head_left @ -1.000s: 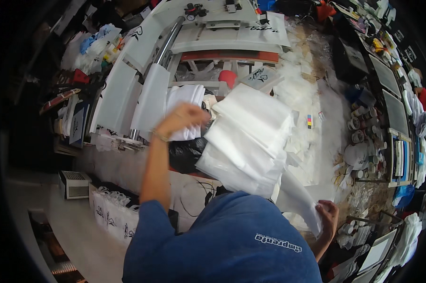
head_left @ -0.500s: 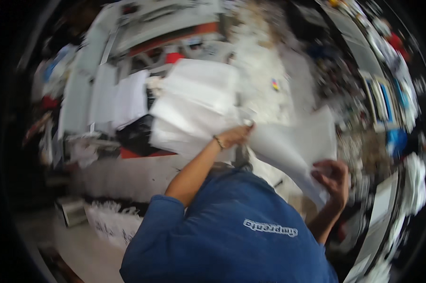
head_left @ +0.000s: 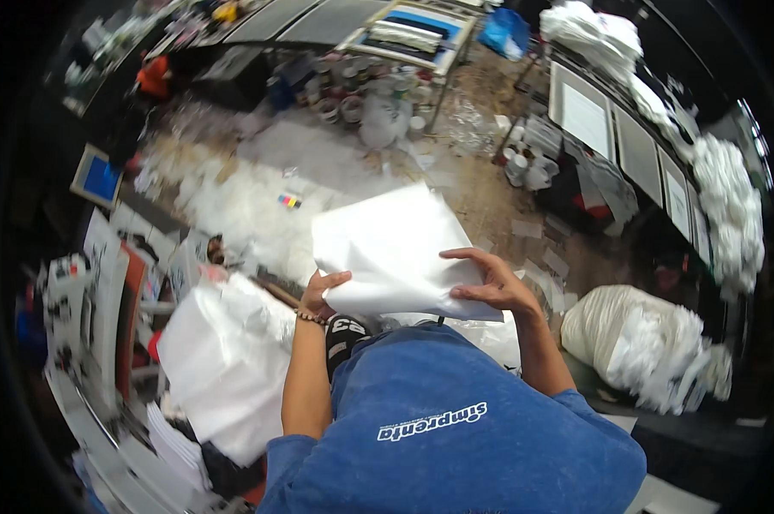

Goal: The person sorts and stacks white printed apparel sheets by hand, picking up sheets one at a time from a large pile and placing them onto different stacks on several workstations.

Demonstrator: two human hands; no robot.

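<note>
The white sheet is up in front of the blue shirt, between my two hands, and most of it spreads forward of them, away from the body. My left grip has its near left corner pinched, thumb on the upper face. My right grip lies over the near right part, thumb and forefinger spread across the top; I can't make out whether the hidden fingers clamp it from below. Folds and lens bend leave me unsure of the sheet's long axis. Left of it and closer to the body lies a pile of white sheets, with my left grip the nearer one. Farther out, I see a small colour-striped piece ahead and a bulging white sack to the right.
</note>
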